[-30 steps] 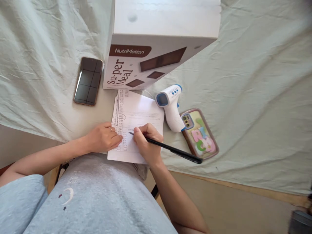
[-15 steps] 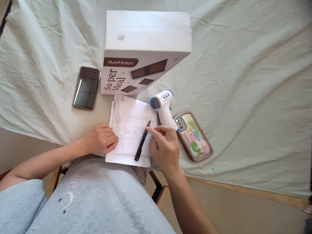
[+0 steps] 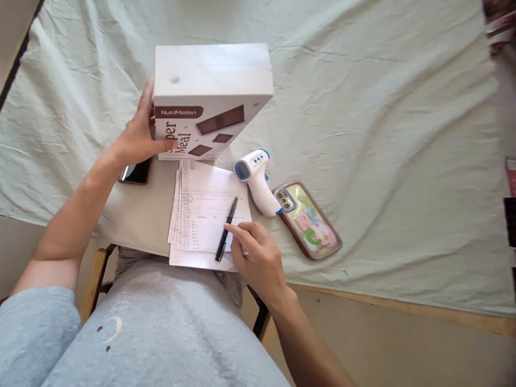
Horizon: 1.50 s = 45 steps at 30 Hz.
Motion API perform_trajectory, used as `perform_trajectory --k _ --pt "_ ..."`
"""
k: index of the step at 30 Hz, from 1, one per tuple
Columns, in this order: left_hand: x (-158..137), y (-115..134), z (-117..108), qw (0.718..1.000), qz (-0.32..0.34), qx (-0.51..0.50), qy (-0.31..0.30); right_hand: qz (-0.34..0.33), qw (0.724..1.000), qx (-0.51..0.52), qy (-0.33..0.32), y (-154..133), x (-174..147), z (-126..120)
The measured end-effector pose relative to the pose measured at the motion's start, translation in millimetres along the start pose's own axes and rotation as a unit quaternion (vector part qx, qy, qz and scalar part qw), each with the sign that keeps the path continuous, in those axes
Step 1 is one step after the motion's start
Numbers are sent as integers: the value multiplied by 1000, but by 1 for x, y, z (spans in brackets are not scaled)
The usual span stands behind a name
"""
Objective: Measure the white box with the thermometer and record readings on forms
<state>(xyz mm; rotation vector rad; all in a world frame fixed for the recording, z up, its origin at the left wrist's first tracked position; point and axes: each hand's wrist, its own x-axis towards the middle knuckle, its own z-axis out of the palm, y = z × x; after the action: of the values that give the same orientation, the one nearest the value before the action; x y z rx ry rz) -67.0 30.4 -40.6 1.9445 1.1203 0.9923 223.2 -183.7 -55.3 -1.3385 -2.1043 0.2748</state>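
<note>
My left hand (image 3: pixel 139 134) grips the left edge of a white NutriMotion box (image 3: pixel 213 70). Its thumb presses on the printed front while the other fingers lie along the side. My right hand (image 3: pixel 260 258) rests at the right of a stack of written papers (image 3: pixel 205 188). Its index finger reaches out to a black pen (image 3: pixel 229 223) lying on the sheets, the fingertip at the barrel. The remaining fingers are loosely curled, apparently around nothing. A white and blue infrared thermometer (image 3: pixel 260 185) lies right of the papers.
A phone in a colourful case (image 3: pixel 310 223) lies face down beside the thermometer. Another phone (image 3: pixel 137 172) sits left of the box, partly covered by my left arm and hand. Pale creased cloth (image 3: pixel 382 134) covers the table, whose front edge runs close to my body.
My left hand has moved from the papers up to the box and taken hold of its left edge. The right hand has slid slightly down along the pen. The view has shifted a little.
</note>
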Motion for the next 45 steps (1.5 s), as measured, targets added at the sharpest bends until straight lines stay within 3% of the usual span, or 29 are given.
perform_trajectory --k 4,8,11,15,20,26,30,35,41,43,45 --pt "9 -2 5 1000 17 -11 20 11 1000 -5 -8 2 -1 0" --pt "-8 26 19 989 40 -100 101 22 1000 -2 -18 7 -3 4" --pt "-32 64 35 980 -28 -150 130 21 1000 4 -11 9 -4 8" --pt "-62 94 57 956 -125 -256 71 21 1000 -9 -12 8 -3 10" --pt "-80 80 71 937 -170 -300 51 25 999 -12 -21 6 -2 11" --pt "-84 67 77 924 -181 -324 95 34 999 -19 21 11 4 3" --pt "-86 60 81 910 -162 -359 128 83 990 -92 64 29 27 -12" --pt "-89 43 85 903 -101 -391 143 171 962 -209 -29 48 65 -13" --pt "-91 30 85 921 -57 -360 134 264 920 -232 -173 43 102 -3" --pt "-91 29 85 925 -51 -352 134 292 914 -218 -178 41 109 -8" --pt "-91 29 85 927 -46 -346 134 325 918 -177 -141 39 112 -18"
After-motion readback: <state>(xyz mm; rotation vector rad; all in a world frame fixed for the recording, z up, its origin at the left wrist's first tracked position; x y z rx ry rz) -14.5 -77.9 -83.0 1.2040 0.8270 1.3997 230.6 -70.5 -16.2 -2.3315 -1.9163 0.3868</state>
